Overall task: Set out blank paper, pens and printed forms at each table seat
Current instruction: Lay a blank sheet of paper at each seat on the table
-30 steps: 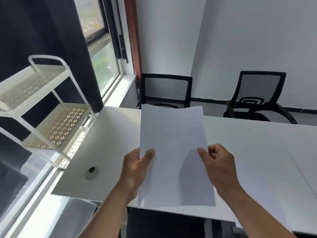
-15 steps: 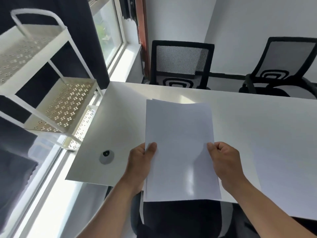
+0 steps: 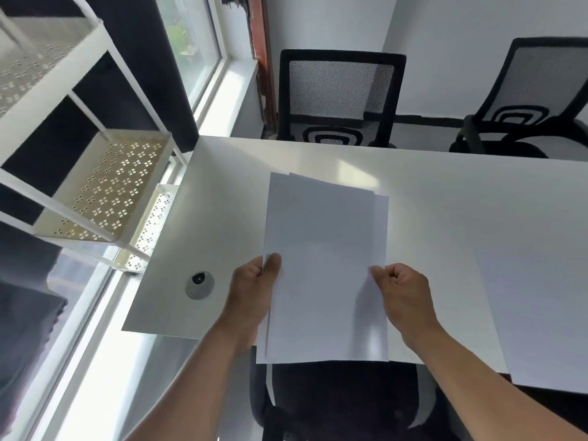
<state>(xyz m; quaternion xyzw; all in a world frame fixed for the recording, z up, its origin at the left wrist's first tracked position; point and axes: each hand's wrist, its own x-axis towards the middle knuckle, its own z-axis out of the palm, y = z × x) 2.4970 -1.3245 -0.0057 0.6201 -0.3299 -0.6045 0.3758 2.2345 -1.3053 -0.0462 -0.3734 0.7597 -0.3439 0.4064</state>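
Left hand [image 3: 254,288] and right hand [image 3: 402,294] each pinch a side edge of the paper sheets [image 3: 324,268] (slightly fanned) above the table [image 3: 222,198].

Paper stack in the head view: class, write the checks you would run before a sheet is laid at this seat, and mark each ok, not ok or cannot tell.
1. Left hand grips the paper stack at its left edge: ok.
2. Right hand pinches the right edge: ok.
3. Sheets squared up: not ok, the top edges are fanned.
4. Table surface in front of the stack bare: ok.
5. Sheets are blank: ok for the top sheet, cannot tell for those beneath.
6. Neighbouring seat already served: a sheet lies on the table to the right, ok.
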